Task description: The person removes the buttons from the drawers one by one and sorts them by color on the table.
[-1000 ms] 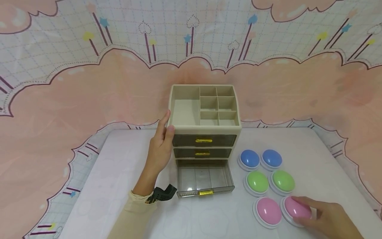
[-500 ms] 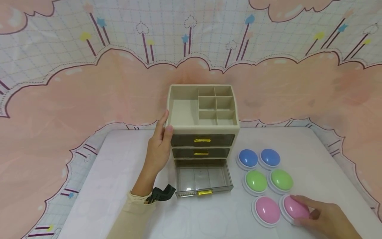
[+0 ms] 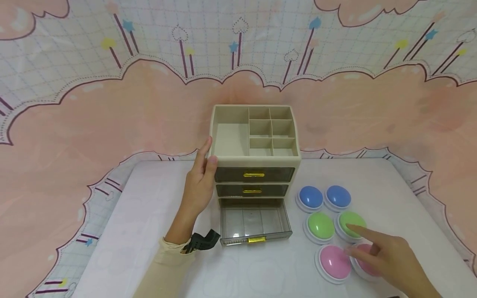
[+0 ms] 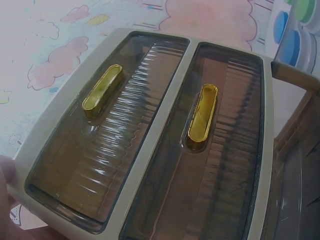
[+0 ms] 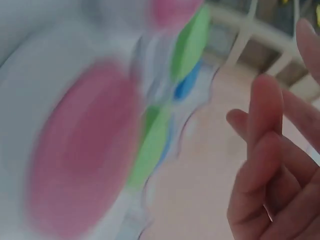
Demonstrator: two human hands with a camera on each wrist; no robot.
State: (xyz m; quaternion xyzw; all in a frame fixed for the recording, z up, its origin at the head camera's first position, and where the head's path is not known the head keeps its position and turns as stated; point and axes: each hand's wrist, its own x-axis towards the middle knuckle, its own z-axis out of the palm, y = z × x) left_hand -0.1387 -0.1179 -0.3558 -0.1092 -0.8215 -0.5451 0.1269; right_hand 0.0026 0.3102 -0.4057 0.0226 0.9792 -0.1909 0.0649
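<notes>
While the left hand (image 3: 199, 182) rests flat, fingers straight, against the left side of the organizer (image 3: 255, 136), the right hand (image 3: 387, 258) hovers loosely spread, holding nothing, over the right pink dome (image 3: 367, 265), index finger pointing above the right green dome (image 3: 352, 223). Bottom drawer (image 3: 255, 223) stands pulled out; two upper drawers shut. Left pink dome (image 3: 333, 263), left green dome (image 3: 320, 227) and two blue domes (image 3: 311, 197) sit beside on the table (image 3: 149, 215).

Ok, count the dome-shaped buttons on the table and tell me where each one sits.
6, right of the drawer organizer, in pairs: two blue buttons farthest back, two green buttons in the middle, two pink buttons nearest, the right one partly under the right hand.
</notes>
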